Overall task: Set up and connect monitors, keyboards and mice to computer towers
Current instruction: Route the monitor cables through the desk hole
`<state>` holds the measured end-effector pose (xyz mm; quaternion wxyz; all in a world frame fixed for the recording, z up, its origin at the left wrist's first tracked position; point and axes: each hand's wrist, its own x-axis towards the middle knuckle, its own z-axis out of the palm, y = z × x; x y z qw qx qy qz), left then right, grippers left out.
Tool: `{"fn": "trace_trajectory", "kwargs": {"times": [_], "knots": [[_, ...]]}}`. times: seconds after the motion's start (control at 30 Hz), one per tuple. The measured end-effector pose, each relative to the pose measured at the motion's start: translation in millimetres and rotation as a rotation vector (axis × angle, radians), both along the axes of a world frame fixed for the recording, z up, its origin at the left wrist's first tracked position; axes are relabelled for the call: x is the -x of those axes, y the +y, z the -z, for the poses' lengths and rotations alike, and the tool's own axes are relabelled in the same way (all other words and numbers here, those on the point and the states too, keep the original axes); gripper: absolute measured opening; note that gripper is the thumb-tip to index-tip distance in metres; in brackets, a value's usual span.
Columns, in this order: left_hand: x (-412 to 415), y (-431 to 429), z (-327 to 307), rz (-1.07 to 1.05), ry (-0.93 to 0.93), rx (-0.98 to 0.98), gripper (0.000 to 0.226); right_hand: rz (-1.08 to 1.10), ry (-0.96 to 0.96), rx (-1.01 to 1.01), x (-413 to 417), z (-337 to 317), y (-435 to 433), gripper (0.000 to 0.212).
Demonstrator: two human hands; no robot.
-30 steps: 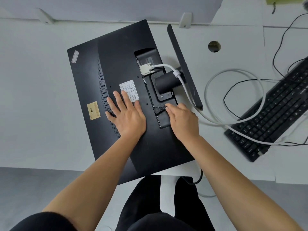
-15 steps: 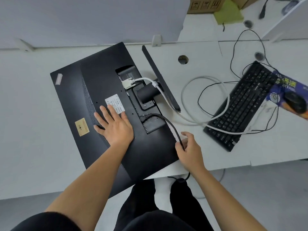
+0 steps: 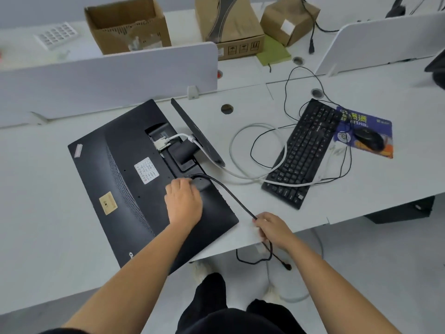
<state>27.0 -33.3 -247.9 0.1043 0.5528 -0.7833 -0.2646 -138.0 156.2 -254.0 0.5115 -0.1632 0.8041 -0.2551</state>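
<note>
Head view:

1. The monitor (image 3: 125, 189) lies face down on the desk (image 3: 48, 213), rear panel up. Its near corner overhangs the front edge of the desk. The stand base (image 3: 197, 133) stands on edge at the far side of the monitor.
2. The left hand (image 3: 184, 201) rests on the rear panel. Its fingers curl round the plug end of the black cable (image 3: 231, 194) at the port recess.
3. The right hand (image 3: 272, 227) is at the front edge of the desk and pinches the same black cable further along its run. The rest of the cable hangs below the desk edge.
4. A white cable (image 3: 240, 175) is plugged into the rear panel beside the stand neck. It loops across the desk and passes over the near end of the keyboard (image 3: 303, 153).
5. The mouse (image 3: 368, 138) sits on a mouse pad (image 3: 346, 121), just right of the keyboard.
6. Cardboard boxes (image 3: 228, 22) stand beyond the divider panel (image 3: 108, 75).
</note>
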Motion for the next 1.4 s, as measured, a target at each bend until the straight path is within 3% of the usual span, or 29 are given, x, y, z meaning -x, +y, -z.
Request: {"fn": "trace_trajectory", "kwargs": {"times": [0.07,0.13,0.27,0.33,0.4,0.47,0.53,0.6,0.73,0.83,1.0,1.1,1.17,1.3,1.4], "knots": [[12,25,-9,-0.007,0.102,-0.135,0.024,-0.003,-0.019,0.036,18,-11,8,0.018],[23,49,-19,-0.027,0.144,-0.233,0.023,-0.138,0.0,0.021,32,-18,25,0.016],[52,99,-43,-0.009,0.147,-0.482,0.02,-0.401,0.198,-0.159,59,-7,98,0.028],[67,119,-44,-0.099,0.217,-0.687,0.022,-0.429,0.279,-0.22,73,3,130,0.031],[93,146,-50,-0.291,0.333,-0.905,0.025,-0.324,0.316,-0.169,92,-2,152,0.025],[107,155,-50,-0.446,0.474,-1.101,0.048,-0.274,0.369,-0.032,98,-18,141,0.01],[132,177,-53,-0.487,0.598,-1.276,0.067,-0.276,0.406,0.084,108,-40,142,0.007],[156,194,-61,-0.455,0.709,-1.367,0.062,-0.27,0.397,0.143,114,-50,147,0.012],[183,196,-87,-0.507,0.894,-1.2,0.026,-0.233,0.412,0.188,126,-42,163,0.008],[187,181,-109,-0.534,1.015,-1.09,0.025,-0.174,0.478,0.065,148,-28,184,0.008],[189,153,-141,-0.537,1.177,-0.963,0.025,0.224,0.581,-0.1,199,-29,217,0.013],[188,138,-156,-0.529,1.219,-0.867,0.027,0.327,0.603,-0.155,223,-54,214,0.055],[189,132,-162,-0.495,1.159,-0.784,0.033,0.349,0.602,-0.036,235,-88,190,0.067],[192,124,-161,-0.406,0.988,-0.71,0.061,0.404,0.48,0.438,238,-188,112,0.04],[191,111,-154,-0.349,0.937,-0.742,0.071,0.394,0.387,0.641,228,-262,61,0.024]]}}
